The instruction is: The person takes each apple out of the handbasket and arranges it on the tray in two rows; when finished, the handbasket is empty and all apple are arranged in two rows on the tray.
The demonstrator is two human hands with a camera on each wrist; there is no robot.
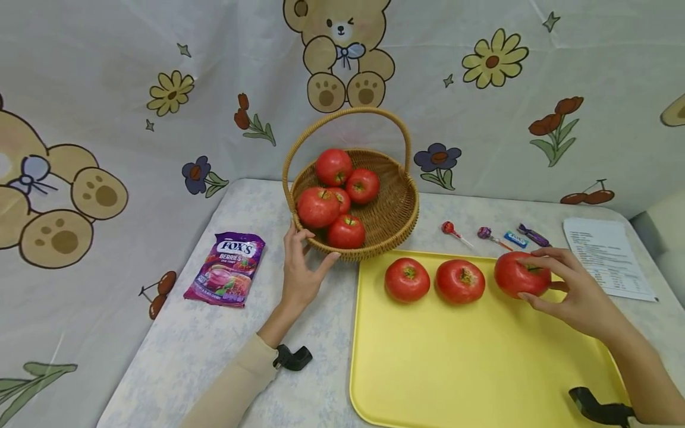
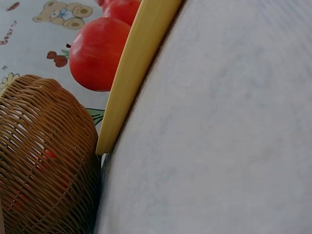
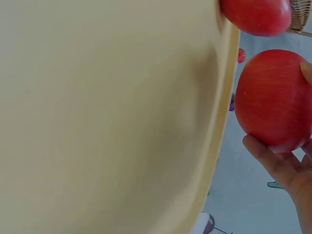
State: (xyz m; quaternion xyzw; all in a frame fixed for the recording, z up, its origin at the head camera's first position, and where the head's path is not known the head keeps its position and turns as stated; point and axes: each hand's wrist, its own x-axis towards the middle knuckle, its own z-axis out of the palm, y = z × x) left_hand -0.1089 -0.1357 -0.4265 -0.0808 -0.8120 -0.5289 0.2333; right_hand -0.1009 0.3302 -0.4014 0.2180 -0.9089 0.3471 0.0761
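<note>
The fingers (image 1: 547,262) of the right hand (image 1: 588,300) are bent round a red apple (image 1: 515,276), spread about as wide as the fruit, the thumb below and the others over the far side; that probably suits something so round and smooth. The apple is by the far edge of the yellow tray (image 1: 471,368), toward the right; from here I can't tell whether its underside touches the tray. The left hand (image 1: 299,278) has its fingers loosely spread against the left side of the wicker basket (image 1: 393,208), thumb held well out, not closed on it, perhaps to steady it.

Five apples (image 1: 346,233) sit bunched in the basket's left half. Two more apples (image 1: 460,281) stand in a row with the held one, apart from each other, maybe so they don't knock together.

The surface (image 1: 299,404) is pale with bluish mottling. A purple candy bag (image 1: 229,270) lies left of the basket; behind the tray are two lollipops (image 1: 448,227), two wrapped sweets (image 1: 534,235) and a printed sheet (image 1: 610,255). A pale cloth (image 1: 214,35) with bears and flowers hangs all round.
</note>
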